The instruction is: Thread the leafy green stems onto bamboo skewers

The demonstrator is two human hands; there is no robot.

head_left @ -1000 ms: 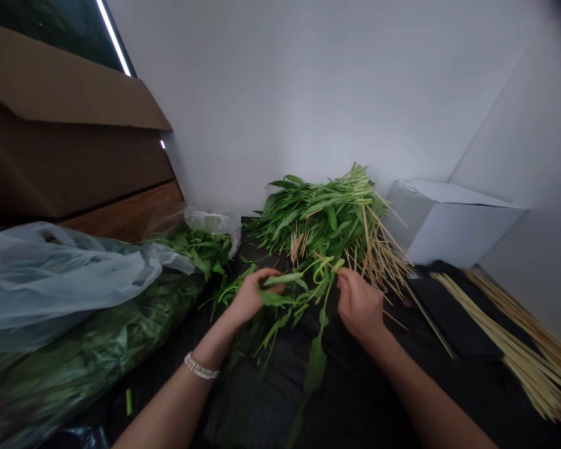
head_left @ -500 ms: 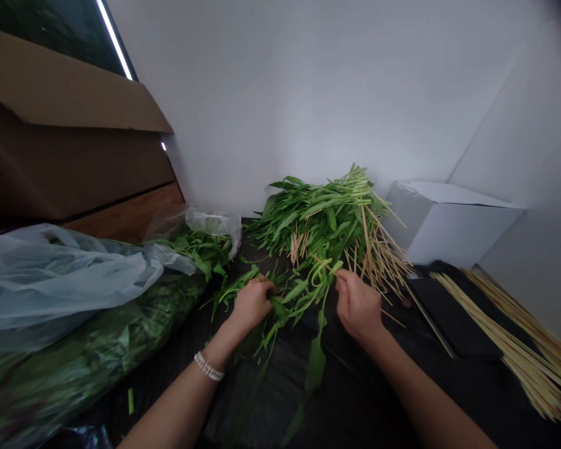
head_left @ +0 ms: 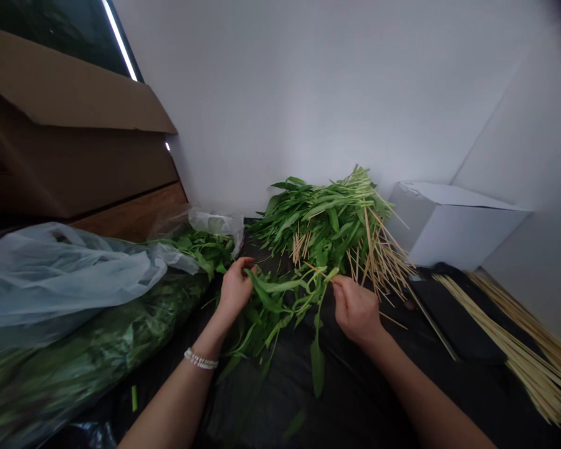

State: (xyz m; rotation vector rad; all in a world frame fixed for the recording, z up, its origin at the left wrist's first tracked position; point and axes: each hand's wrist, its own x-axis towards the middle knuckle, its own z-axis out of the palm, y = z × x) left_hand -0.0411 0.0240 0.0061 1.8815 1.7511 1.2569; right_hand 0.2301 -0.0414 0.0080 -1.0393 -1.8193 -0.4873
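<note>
My right hand [head_left: 358, 308] is closed in a pinch on a thin bamboo skewer [head_left: 316, 269], whose tip points left. Pale green stems of leafy greens [head_left: 287, 288], like water spinach, are looped around or over this skewer, and one long leaf [head_left: 316, 365] hangs below. To the left, my left hand [head_left: 235, 288] has its fingers curled at the leafy end of the same greens; the exact grip is partly hidden. Beyond both hands lies a heap of similar greens [head_left: 299, 212] with skewers [head_left: 378, 246] sticking out to the right.
Bagged greens [head_left: 93, 337] and a whitish plastic bag [head_left: 65, 280] lie on the left, below a cardboard box [head_left: 84, 106]. At right are a white box [head_left: 453, 221], a flat black object [head_left: 458, 318] and loose skewers [head_left: 509, 349]. Black sheeting [head_left: 355, 399] covers the surface.
My left hand has moved left and slightly up, with the leaves stretched out towards it. My right hand stays nearly in place, still pinching the skewer.
</note>
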